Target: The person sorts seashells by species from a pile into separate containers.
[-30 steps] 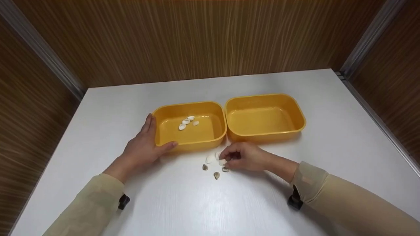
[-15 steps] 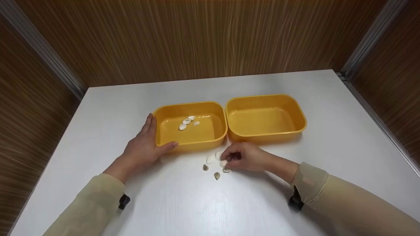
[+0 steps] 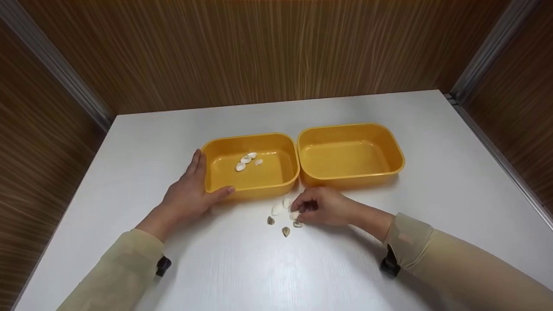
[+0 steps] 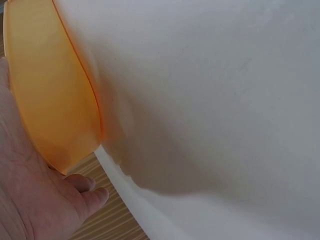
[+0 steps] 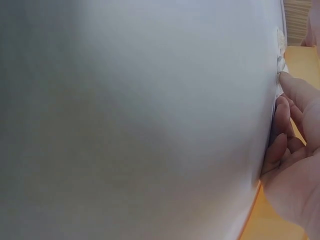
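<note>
My left hand [image 3: 185, 192] rests against the near left corner of the left yellow container [image 3: 276, 186]; its fingers lie straight along the side wall and its thumb is at the front rim. Several white shells [image 3: 246, 160] are inside this container. In front of the containers, my right hand [image 3: 324, 206] pinches a white shell [image 3: 294, 215] between thumb and index finger, close over the table. Two more white shells [image 3: 276, 210] lie beside it. Three dark brownish shells [image 3: 286, 232] are nearer to me. In the right wrist view the thumb [image 5: 297, 90] is right at the shells.
A second yellow container [image 3: 345, 162], with nothing inside, stands close against the right side of the first. Both are on a white table [image 3: 242, 268]. Wood-grain panels [image 3: 276, 52] rise behind and on both sides.
</note>
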Motion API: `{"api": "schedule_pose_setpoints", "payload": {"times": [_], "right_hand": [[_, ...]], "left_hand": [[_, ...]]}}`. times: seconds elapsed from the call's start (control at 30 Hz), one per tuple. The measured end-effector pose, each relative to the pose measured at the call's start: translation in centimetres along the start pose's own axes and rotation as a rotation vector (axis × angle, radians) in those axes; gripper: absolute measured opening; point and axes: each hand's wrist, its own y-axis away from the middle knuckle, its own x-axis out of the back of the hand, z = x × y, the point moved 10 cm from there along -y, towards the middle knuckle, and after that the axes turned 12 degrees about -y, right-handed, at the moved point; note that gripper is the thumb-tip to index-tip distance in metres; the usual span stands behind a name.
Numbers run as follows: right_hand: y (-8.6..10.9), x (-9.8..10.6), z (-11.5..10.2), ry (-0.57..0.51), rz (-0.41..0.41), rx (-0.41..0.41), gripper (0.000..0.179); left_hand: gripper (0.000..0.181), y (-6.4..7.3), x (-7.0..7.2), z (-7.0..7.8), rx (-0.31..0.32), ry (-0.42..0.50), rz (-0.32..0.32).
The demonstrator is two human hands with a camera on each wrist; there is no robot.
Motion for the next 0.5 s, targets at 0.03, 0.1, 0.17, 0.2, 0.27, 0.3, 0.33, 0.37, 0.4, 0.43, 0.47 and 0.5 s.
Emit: {"api": "schedule_pose_setpoints", "payload": {"times": [0.03, 0.1, 0.17, 0.2, 0.27, 0.3, 0.33, 0.37, 0.4, 0.43, 0.47, 0.5], "right_hand": [[0.01, 0.01, 0.04, 0.004, 0.001, -0.001, 0.017], [0.03, -0.01, 0.13, 0.01, 0.003, -0.006, 0.016], [0.03, 0.0, 0.2, 0.018, 0.005, -0.012, 0.016], [0.03, 0.0, 0.21, 0.023, 0.005, -0.014, 0.016], [0.02, 0.01, 0.21, 0.029, 0.002, -0.017, 0.016], [0.02, 0.02, 0.17, 0.033, 0.002, -0.018, 0.016], [0.02, 0.05, 0.13, 0.036, 0.002, -0.018, 0.016], [0.02, 0.07, 0.11, 0.038, 0.001, -0.018, 0.016], [0.04, 0.1, 0.09, 0.035, -0.001, -0.02, 0.016], [0.06, 0.13, 0.09, 0.032, -0.001, -0.021, 0.016], [0.09, 0.16, 0.09, 0.028, -0.002, -0.02, 0.016], [0.12, 0.18, 0.06, 0.022, -0.002, -0.018, 0.016]], "left_hand": [[0.134, 0.02, 0.01, 0.02, 0.0, 0.001, 0.0], [0.134, 0.04, 0.04, 0.09, -0.001, 0.0, -0.001], [0.133, 0.08, 0.05, 0.13, -0.001, -0.001, -0.002], [0.133, 0.09, 0.05, 0.13, 0.0, 0.0, -0.003], [0.133, 0.08, 0.04, 0.11, 0.001, 0.001, -0.004], [0.133, 0.08, 0.06, 0.11, 0.0, 0.001, -0.001], [0.133, 0.07, 0.05, 0.09, -0.001, 0.001, 0.001], [0.133, 0.05, 0.07, 0.1, -0.004, 0.001, 0.005], [0.133, 0.02, 0.05, 0.08, -0.006, 0.003, 0.008], [0.133, -0.02, 0.04, 0.07, -0.008, 0.003, 0.011], [0.133, -0.05, 0.03, 0.07, -0.011, 0.003, 0.015], [0.133, -0.09, 0.01, 0.06, -0.013, 0.003, 0.017]]}}
